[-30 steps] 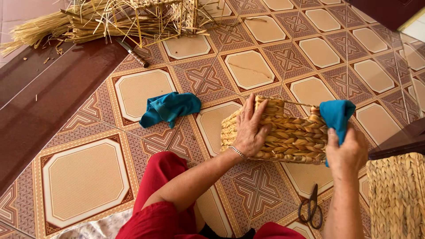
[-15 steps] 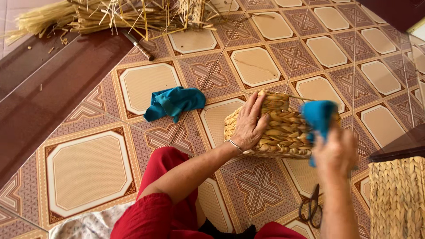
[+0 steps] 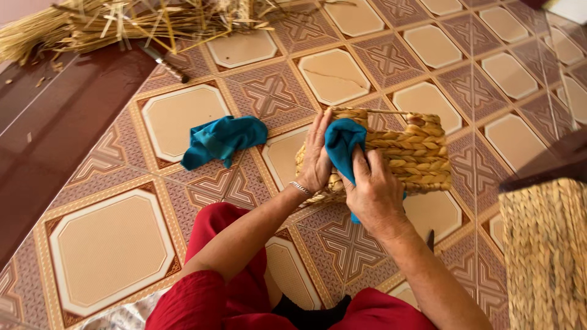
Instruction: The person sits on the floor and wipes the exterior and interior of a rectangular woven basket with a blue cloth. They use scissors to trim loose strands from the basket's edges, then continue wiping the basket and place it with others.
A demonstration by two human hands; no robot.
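A woven straw basket (image 3: 409, 153) lies on the patterned floor tiles in front of me. My left hand (image 3: 316, 157) grips its left end, fingers spread over the weave. My right hand (image 3: 373, 192) presses a teal cloth (image 3: 342, 143) against the basket's near left side. A second teal cloth (image 3: 221, 139) lies crumpled on the tiles to the left of the basket, apart from both hands.
A heap of loose straw (image 3: 122, 21) fills the top left, with a dark-handled tool (image 3: 164, 62) beside it. Another woven straw piece (image 3: 544, 256) stands at the right edge. A dark reddish floor strip (image 3: 55, 128) runs along the left.
My right hand has carried the teal cloth from the basket's right end across to its left side, next to my left hand. The view has shifted slightly; the scissors are now hidden.
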